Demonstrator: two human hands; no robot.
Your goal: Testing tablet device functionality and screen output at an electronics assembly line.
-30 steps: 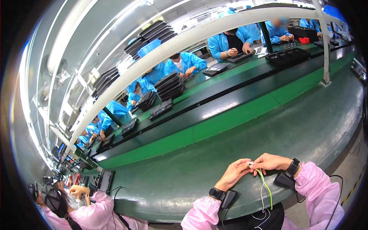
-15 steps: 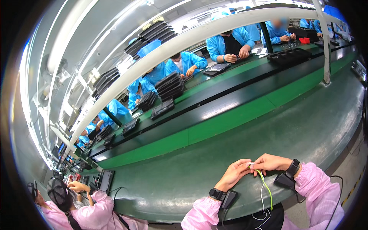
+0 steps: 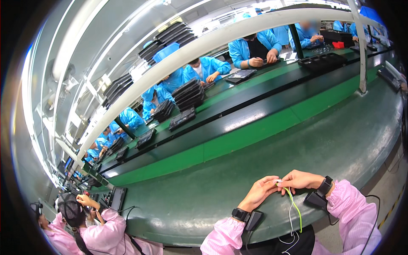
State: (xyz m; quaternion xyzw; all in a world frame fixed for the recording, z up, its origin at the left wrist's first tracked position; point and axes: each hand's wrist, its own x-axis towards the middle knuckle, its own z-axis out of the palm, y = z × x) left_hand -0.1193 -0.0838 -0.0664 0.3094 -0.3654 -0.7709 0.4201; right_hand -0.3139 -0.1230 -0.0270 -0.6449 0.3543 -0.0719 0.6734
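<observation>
At the near right, over the edge of the green table, my left hand (image 3: pixel 260 191) and my right hand (image 3: pixel 301 179) meet at the fingertips. Both are closed in a pinch around the upper end of a thin yellow-green cable (image 3: pixel 300 216), where a small whitish piece shows. From the pinch the cable hangs down over the table edge. A thin white cable (image 3: pixel 290 219) hangs beside it, its lower part looped over my dark lap. The fingers partly hide the held end, so its exact shape cannot be made out.
The green table (image 3: pixel 178 204) curves around in front of me. Beyond it runs a conveyor with black trays (image 3: pixel 182 118), where people in blue work. A white rail (image 3: pixel 221 38) crosses above. People in pink sit at left by a dark device (image 3: pixel 117 199). Another dark device (image 3: pixel 389 79) lies far right.
My hands and the cables look almost unmoved. At left, the person in pink has shifted head and arm slightly. Trays on the conveyor have slid a little right, and the far-right device shows more.
</observation>
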